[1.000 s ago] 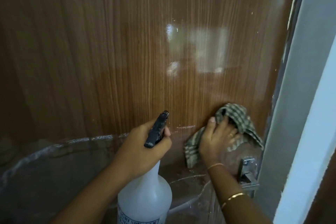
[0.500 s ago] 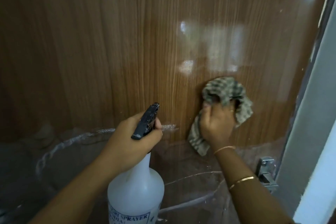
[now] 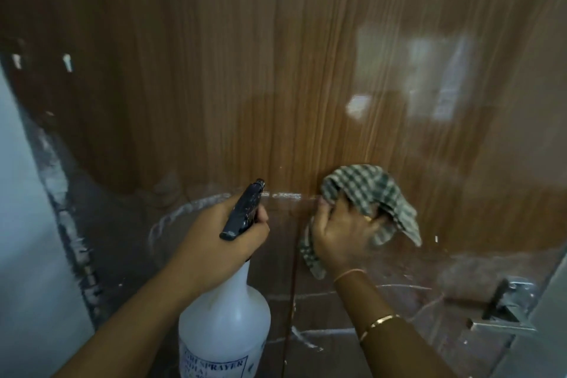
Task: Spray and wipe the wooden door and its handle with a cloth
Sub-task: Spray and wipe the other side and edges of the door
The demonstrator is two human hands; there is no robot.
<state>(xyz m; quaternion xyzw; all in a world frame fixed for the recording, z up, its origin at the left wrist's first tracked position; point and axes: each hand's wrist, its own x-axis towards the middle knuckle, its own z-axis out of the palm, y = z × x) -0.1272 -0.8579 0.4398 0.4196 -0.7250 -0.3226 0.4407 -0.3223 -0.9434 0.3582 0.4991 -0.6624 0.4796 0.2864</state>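
Left hand [image 3: 214, 236] holds spray bottle [image 3: 225, 316] upright, nozzle [image 3: 245, 209] toward door [image 3: 276, 70].

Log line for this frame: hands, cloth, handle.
left hand: grips spray bottle | right hand: holds checked cloth against wooden door | door handle: untouched, lower right

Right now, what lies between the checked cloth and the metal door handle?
Only bare wooden door, crossed by thin white streaks; nothing else separates the cloth from the handle, as the head view shows.
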